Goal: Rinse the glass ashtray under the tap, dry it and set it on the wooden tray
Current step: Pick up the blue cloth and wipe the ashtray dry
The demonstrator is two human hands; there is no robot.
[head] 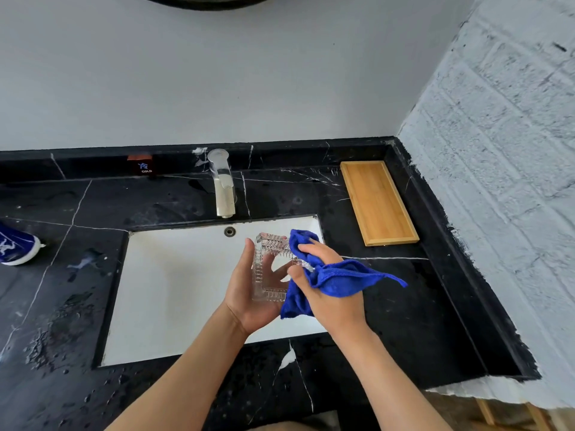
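Observation:
A clear square glass ashtray (pixel 268 269) with ribbed walls is tilted on its edge above the white sink (pixel 174 293). My left hand (pixel 249 293) cups it from the left and below. My right hand (pixel 326 290) grips a blue cloth (pixel 339 279) and presses it against the ashtray's right side and rim. The metal tap (pixel 224 194) stands behind the sink with no water running. A wooden tray (pixel 378 202) lies bare on the counter at the right, beyond my hands.
The black marble counter (pixel 404 306) is wet with drops left of the sink. A blue and white object (pixel 15 248) sits at the far left edge. A small "COLD" sign (pixel 141 164) stands on the back ledge. A white brick wall (pixel 504 181) borders the right side.

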